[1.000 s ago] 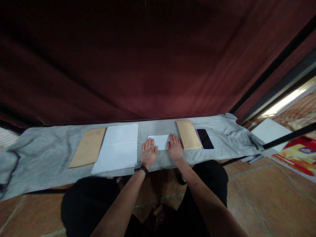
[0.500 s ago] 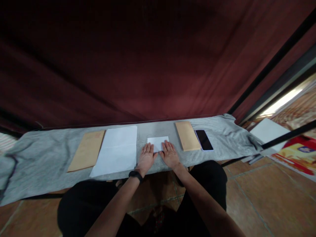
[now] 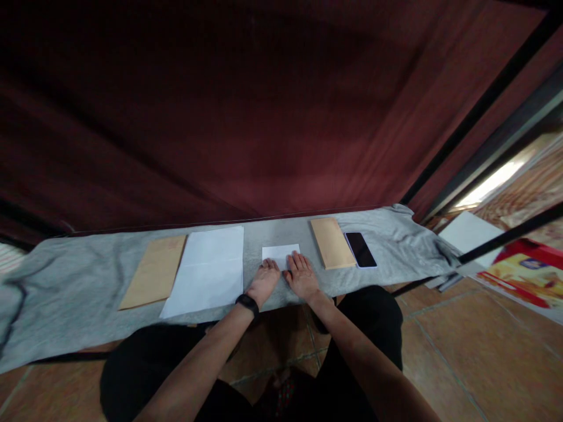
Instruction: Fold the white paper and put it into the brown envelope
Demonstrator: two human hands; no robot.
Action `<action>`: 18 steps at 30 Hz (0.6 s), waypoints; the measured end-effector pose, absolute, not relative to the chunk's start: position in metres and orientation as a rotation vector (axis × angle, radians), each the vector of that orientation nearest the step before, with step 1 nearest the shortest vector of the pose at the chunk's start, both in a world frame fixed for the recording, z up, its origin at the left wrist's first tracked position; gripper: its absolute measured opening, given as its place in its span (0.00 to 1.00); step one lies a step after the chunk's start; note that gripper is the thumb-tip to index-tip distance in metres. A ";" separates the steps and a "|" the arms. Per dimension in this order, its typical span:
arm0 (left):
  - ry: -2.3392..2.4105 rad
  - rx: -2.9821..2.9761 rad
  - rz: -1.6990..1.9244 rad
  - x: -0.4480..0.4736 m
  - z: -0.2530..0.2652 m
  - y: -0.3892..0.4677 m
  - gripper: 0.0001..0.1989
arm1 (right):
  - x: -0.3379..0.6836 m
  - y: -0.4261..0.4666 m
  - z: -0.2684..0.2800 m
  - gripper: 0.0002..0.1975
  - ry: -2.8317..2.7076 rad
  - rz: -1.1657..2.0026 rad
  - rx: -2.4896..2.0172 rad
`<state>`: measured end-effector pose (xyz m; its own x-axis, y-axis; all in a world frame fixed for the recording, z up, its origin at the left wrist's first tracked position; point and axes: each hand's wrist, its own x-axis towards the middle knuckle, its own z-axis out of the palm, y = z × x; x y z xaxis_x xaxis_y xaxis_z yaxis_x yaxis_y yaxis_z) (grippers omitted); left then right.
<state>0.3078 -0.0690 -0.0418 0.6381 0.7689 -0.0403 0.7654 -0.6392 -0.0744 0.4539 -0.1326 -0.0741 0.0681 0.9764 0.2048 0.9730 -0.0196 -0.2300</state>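
A small white rectangle of paper (image 3: 278, 252) lies in front of me on the grey cloth; whether it is folded is too small to make out. My right hand (image 3: 302, 276) rests flat on its near right part, fingers stretched out. At its near left corner is my left hand (image 3: 264, 279), a dark band on the wrist, its fingers curled in and pressed together on the paper's edge. The curled fingertips are partly hidden. Left of my hands are large white sheets (image 3: 209, 269) with a faint crease across them.
A brown envelope (image 3: 153, 272) lies beside the large sheets at the left. Another brown envelope (image 3: 333, 243) and a phone (image 3: 361, 250) lie at the right. Grey cloth (image 3: 74, 281) covers the narrow bench. A dark red curtain (image 3: 281, 129) hangs behind it.
My left hand has gone from lying flat to curled fingers at the paper's near left edge. My right hand stays flat on the paper.
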 end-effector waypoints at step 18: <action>-2.404 -2.984 -1.938 0.260 0.005 -0.058 0.26 | 0.497 -0.111 0.028 0.12 -1.811 0.516 -1.642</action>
